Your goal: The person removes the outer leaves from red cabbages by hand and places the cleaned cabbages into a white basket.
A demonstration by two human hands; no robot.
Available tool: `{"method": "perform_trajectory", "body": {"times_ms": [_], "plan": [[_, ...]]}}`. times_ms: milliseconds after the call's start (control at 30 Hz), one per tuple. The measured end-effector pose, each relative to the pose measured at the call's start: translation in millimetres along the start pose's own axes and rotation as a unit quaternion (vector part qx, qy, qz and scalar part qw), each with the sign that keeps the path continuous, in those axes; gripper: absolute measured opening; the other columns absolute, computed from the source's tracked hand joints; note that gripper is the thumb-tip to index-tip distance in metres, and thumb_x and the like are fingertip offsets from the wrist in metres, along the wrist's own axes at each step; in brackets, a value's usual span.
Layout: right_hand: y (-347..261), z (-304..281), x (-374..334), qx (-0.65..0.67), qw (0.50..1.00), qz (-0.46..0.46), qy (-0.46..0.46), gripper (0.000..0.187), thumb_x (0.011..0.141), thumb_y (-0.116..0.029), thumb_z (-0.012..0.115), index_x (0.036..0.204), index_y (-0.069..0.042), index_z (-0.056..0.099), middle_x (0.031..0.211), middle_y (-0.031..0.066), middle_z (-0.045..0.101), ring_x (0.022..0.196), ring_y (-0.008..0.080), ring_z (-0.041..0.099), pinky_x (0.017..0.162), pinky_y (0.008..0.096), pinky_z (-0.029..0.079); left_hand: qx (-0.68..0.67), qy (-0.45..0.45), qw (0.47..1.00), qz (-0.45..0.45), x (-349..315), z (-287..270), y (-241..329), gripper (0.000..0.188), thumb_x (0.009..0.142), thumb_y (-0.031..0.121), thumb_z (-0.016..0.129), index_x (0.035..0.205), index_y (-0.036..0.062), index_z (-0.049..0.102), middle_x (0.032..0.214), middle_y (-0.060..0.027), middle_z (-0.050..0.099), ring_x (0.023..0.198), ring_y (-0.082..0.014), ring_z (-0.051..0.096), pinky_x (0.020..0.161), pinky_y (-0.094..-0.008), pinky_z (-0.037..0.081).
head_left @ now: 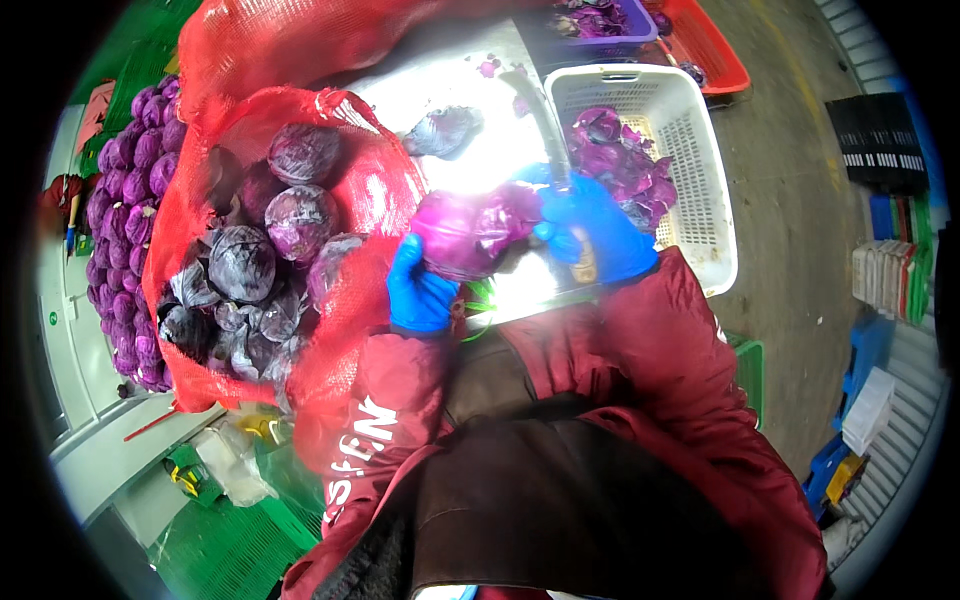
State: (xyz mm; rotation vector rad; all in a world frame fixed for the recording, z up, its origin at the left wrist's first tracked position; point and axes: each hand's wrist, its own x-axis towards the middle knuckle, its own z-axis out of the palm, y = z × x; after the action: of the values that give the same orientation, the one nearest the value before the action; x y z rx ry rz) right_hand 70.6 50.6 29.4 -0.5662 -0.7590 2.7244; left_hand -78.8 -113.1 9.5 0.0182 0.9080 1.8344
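Observation:
A bright purple red cabbage [455, 240] is held up over the shiny metal table, washed out in part by glare. My left hand [420, 292], in a blue glove, grips its lower left side. On the cabbage's right side, my blue-gloved right hand [605, 235] has its fingers closed on an outer leaf [512, 215]; its fingertips are partly blurred. A small brownish patch shows at that hand, and I cannot make out what it is. To the left, an open red mesh sack [385, 195] holds several darker red cabbages [242, 263].
A loose dark leaf [443, 132] lies on the metal table [395, 92]. Right of it stands a white basket [715, 190] with purple leaves [620, 160]. Purple [645, 22] and red crates [715, 50] stand beyond. Stacked cabbages [130, 215] rise at far left.

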Motion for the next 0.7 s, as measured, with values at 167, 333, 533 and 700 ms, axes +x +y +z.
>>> {"method": "perform_trajectory", "body": {"times_ms": [167, 333, 533, 700], "plan": [[-13.1, -12.5, -18.5, -0.037, 0.998, -0.011, 0.049, 0.050, 0.081, -0.001, 0.054, 0.128, 0.002, 0.040, 0.061, 0.0003, 0.046, 0.044, 0.0084, 0.043, 0.038, 0.0199, 0.035, -0.064, -0.055, 0.996, -0.036, 8.3, -23.8, -7.5, 0.068, 0.078, 0.049, 0.063, 0.133, 0.0149, 0.041, 0.131, -0.0138, 0.047, 0.120, -0.0329, 0.046, 0.104, -0.0495, 0.034], [-38.3, -15.3, -22.3, -0.062, 0.995, -0.062, 0.056, 0.050, 0.082, -0.005, 0.053, 0.130, 0.001, 0.042, 0.064, 0.0003, 0.049, 0.045, 0.0063, 0.044, 0.040, 0.0195, 0.038, 0.480, -0.036, 0.873, 0.075, 15.4, -42.9, -23.7, 0.049, 0.079, 0.038, 0.067, 0.120, 0.0128, 0.054, 0.114, -0.0056, 0.059, 0.109, -0.0229, 0.055, 0.096, -0.0392, 0.041], [-55.5, -28.6, -12.7, 0.030, 0.951, -0.201, 0.234, 0.046, 0.084, -0.011, 0.053, 0.128, -0.002, 0.046, 0.062, -0.0023, 0.046, 0.046, 0.0047, 0.036, 0.043, 0.0197, 0.033, 0.200, -0.191, 0.953, -0.125, 1.7, -1.6, 1.2, 0.043, 0.087, 0.029, 0.055, 0.126, 0.0110, 0.047, 0.118, -0.0063, 0.054, 0.107, -0.0208, 0.052, 0.091, -0.0356, 0.044], [-54.9, -62.6, -1.9, 0.100, 0.911, -0.211, 0.339, 0.036, 0.084, -0.018, 0.059, 0.118, -0.010, 0.055, 0.080, -0.0004, 0.056, 0.052, 0.0041, 0.038, 0.045, 0.0183, 0.033, 0.574, -0.175, 0.800, 0.003, 4.1, -6.3, 6.6, 0.048, 0.092, 0.028, 0.043, 0.136, 0.0104, 0.036, 0.131, -0.0102, 0.044, 0.121, -0.0248, 0.041, 0.100, -0.0391, 0.038]]}}
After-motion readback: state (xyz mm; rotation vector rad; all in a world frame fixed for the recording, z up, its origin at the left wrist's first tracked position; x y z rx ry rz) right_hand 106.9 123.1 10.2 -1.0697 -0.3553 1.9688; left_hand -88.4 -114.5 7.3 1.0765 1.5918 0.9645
